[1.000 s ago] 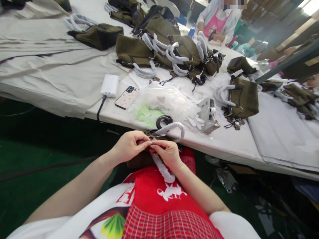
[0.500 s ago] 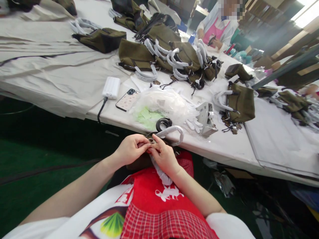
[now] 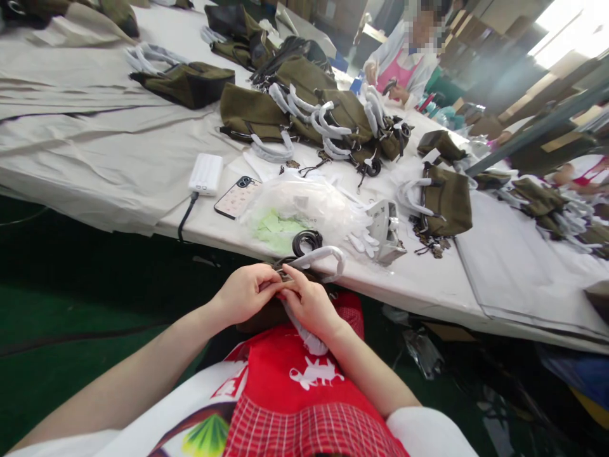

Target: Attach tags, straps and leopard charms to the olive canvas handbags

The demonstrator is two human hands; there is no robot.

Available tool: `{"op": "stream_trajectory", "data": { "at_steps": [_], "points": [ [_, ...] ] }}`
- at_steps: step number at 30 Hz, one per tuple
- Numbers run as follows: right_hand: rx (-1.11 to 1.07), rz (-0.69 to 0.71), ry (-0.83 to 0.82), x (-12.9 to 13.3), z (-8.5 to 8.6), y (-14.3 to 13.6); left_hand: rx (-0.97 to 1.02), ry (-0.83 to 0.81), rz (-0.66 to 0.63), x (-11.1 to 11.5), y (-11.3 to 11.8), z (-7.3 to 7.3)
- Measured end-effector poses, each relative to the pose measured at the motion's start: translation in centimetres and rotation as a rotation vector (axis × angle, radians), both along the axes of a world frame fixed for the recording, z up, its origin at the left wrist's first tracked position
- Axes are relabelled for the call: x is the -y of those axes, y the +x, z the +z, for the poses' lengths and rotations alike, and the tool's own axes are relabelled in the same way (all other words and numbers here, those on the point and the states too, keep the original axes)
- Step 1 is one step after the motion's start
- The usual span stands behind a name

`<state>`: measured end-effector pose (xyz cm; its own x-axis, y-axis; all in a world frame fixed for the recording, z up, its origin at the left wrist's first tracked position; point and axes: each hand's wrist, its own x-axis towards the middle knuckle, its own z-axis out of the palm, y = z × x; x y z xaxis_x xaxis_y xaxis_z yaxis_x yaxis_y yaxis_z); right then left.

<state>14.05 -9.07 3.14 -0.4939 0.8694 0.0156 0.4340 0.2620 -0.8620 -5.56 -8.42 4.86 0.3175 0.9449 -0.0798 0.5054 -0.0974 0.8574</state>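
Observation:
In my lap, against the table edge, rests an olive-brown bag (image 3: 259, 319) with wrapped pale handles; one handle (image 3: 323, 255) arches up beside my fingers. My left hand (image 3: 247, 292) is closed at the bag's upper part, fingertips pinched together. Touching it, my right hand (image 3: 309, 301) is closed too, with thumb and forefinger at the same spot. What the fingertips pinch is too small to make out. A coiled black strap (image 3: 307, 242) lies just beyond the hands, near a clear plastic bag (image 3: 304, 203) with light green pieces inside.
On the table (image 3: 190, 222) are a white power bank (image 3: 206, 174) with a black cable, a phone (image 3: 236, 197), a grey metal holder (image 3: 386, 231), an olive bag (image 3: 447, 200) and a pile of olive bags (image 3: 252, 111). A person in a pink apron (image 3: 396, 75) stands across.
The view has shifted slightly, so the table items appear a little further left and lower. Both hands stay together at the bag, with the fingertips slightly rearranged.

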Motion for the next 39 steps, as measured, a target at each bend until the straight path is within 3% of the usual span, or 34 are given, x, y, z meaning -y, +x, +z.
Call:
{"op": "stream_trajectory", "data": {
  "at_steps": [3,6,9,13,17,20,23,25,28,30,31,33,35,37,39],
  "points": [
    [-0.023,-0.142,-0.032,-0.1,1.2,2.9,0.001,-0.095,0.081,-0.9,-1.9,-0.5],
    [0.052,0.020,-0.191,0.4,1.1,6.6,0.023,-0.221,0.160,-2.4,-4.3,-1.0],
    [0.084,0.099,-0.227,1.8,-0.9,8.2,-0.096,-0.257,0.120,-5.1,-5.1,-0.6],
    [0.129,0.066,0.007,3.6,-2.4,6.1,-0.598,0.009,0.050,-10.2,-2.0,1.0],
    [0.071,0.174,0.189,3.5,0.1,3.4,-0.774,-0.084,-0.113,-14.3,3.4,1.0],
    [0.068,0.238,0.226,3.1,2.4,2.8,-0.835,-0.138,-0.205,-15.2,5.9,0.2],
    [0.012,0.267,0.229,3.3,3.7,3.1,-0.856,-0.107,-0.200,-14.7,5.9,0.5],
    [-0.029,0.279,0.231,3.7,4.2,3.3,-0.871,-0.050,-0.127,-13.8,4.5,1.9],
    [-0.080,0.314,0.217,4.0,4.9,3.2,-0.838,0.125,0.155,-11.3,1.2,5.3],
    [-0.122,0.348,0.195,3.9,5.4,2.8,-0.595,0.278,0.364,-8.9,-0.9,7.7],
    [-0.146,0.363,0.186,3.8,5.7,2.6,-0.445,0.319,0.403,-7.6,-1.8,8.8],
    [-0.185,0.391,0.177,3.6,6.3,2.1,-0.282,0.329,0.309,-4.8,-2.7,10.3],
    [-0.214,0.428,0.178,3.5,7.0,1.6,-0.341,0.304,0.074,-2.5,-2.6,10.6],
    [-0.238,0.471,0.182,3.5,7.7,1.2,-0.528,0.258,-0.186,-0.9,-1.6,9.5],
    [-0.258,0.531,0.186,3.7,8.3,0.6,-0.739,0.199,-0.380,0.0,-0.3,7.4]
  ]
}}
